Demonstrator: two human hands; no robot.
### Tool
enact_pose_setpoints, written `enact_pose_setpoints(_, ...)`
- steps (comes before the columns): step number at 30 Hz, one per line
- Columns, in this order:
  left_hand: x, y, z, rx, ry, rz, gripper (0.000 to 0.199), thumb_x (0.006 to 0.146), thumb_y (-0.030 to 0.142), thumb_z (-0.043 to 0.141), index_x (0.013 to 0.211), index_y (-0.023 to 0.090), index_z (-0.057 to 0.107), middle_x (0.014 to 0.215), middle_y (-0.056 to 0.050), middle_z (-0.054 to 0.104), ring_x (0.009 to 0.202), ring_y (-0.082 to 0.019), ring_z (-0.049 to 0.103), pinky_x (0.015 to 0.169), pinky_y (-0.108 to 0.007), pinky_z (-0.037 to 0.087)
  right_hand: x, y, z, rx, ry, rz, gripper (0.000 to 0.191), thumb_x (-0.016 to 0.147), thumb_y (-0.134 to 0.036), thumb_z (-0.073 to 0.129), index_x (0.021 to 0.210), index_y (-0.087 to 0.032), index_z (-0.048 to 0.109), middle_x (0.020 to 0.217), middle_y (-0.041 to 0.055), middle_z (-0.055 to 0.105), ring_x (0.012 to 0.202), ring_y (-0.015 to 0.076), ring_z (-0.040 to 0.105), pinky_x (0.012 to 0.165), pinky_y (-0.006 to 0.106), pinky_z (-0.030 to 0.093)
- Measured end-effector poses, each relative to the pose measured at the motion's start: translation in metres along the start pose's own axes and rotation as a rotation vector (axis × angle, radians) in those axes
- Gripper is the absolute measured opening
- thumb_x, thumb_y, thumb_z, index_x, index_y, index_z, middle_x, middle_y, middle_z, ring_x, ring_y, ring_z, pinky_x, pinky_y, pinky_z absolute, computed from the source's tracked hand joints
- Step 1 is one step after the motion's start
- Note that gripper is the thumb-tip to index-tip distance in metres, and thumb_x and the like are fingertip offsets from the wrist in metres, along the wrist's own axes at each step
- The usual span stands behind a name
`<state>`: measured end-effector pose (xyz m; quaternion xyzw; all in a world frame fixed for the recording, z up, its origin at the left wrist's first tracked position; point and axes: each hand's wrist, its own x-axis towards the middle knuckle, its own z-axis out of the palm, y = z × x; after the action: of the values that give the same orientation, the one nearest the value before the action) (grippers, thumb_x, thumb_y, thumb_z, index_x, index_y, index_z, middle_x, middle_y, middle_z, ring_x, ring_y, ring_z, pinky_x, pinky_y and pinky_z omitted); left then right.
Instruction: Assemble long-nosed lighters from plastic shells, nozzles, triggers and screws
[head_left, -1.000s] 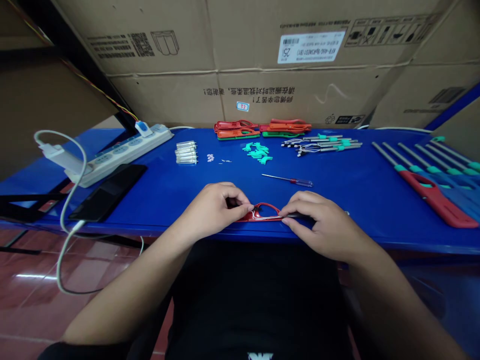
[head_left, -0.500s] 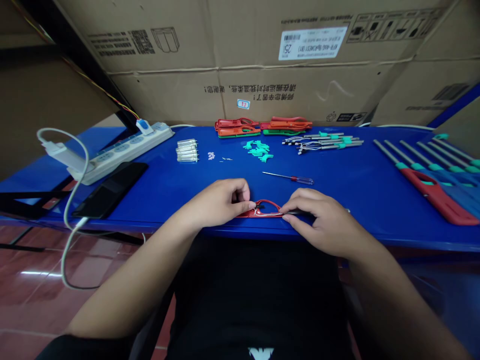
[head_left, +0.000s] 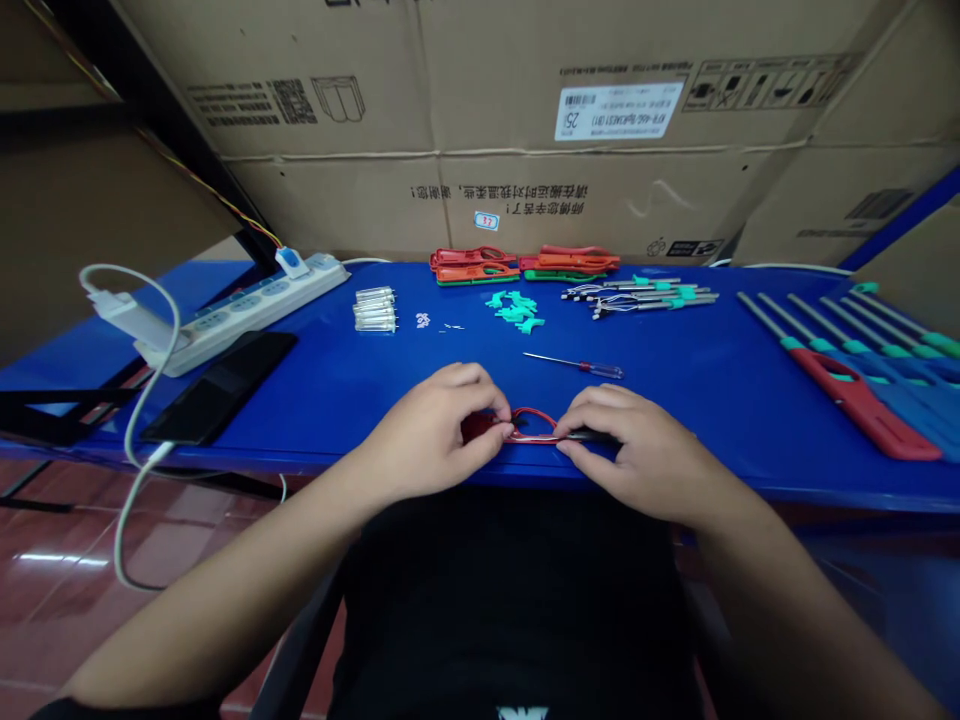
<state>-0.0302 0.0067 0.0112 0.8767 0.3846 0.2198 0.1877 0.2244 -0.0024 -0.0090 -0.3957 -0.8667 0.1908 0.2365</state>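
A red plastic casing (head_left: 534,438) with a loop-shaped opening lies at the front edge of the blue table, a pale wire along it. My left hand (head_left: 450,425) pinches its left part, thumb and fingers close together. At its right end my right hand (head_left: 626,445) has thumb and fingertips closed on the casing, with a dark rod-like part under the fingers. Just beyond the hands lies a screwdriver (head_left: 600,369) with a clear handle. Small parts between my left fingertips are hidden.
Along the back are clear cylinders (head_left: 374,310), red and orange casings (head_left: 472,270), green pieces (head_left: 516,310) and metal rods with wires (head_left: 652,295). Assembled lighters (head_left: 862,400) lie right. A power strip (head_left: 247,310) and black phone (head_left: 221,388) are at left; cardboard (head_left: 495,120) stands behind.
My left thumb and fingers have shifted slightly on the casing, and my right fingertips have moved a little left. The whole view has tilted slightly.
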Motion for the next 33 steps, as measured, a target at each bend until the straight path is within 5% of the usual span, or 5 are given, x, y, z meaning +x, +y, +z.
enact_pose_setpoints(17,-0.019,0.015,0.008,-0.046,-0.045,-0.026,0.009,0.094,0.025,0.062,0.095,0.022,0.071,0.095,-0.004,0.063,0.092,-0.019,0.056,0.085,-0.035,0.045,0.003,0.001,0.0,0.012,-0.05,0.035,0.008,0.091,-0.021,0.06,0.093,-0.024,0.067,0.098,0.0029,0.067,0.094,0.0195,0.06,0.087,0.038,0.047)
enact_pose_setpoints(26,-0.014,0.006,0.008,0.068,0.068,-0.017,0.01,0.093,0.023,0.061,0.093,0.021,0.071,0.095,-0.004,0.065,0.088,-0.02,0.056,0.082,-0.035,0.045,0.003,0.0,0.001,0.024,-0.056,0.045,0.007,0.091,-0.021,0.06,0.092,-0.025,0.065,0.099,0.0025,0.066,0.094,0.0194,0.059,0.086,0.038,0.047)
enact_pose_setpoints(33,0.003,0.015,0.003,0.003,-0.109,-0.026,0.013,0.09,0.029,0.066,0.098,0.021,0.072,0.094,-0.004,0.063,0.092,-0.02,0.058,0.083,-0.034,0.047,0.005,0.0,0.001,0.023,-0.063,0.052,0.006,0.091,-0.02,0.059,0.091,-0.024,0.064,0.097,0.0015,0.065,0.094,0.0186,0.059,0.086,0.036,0.046)
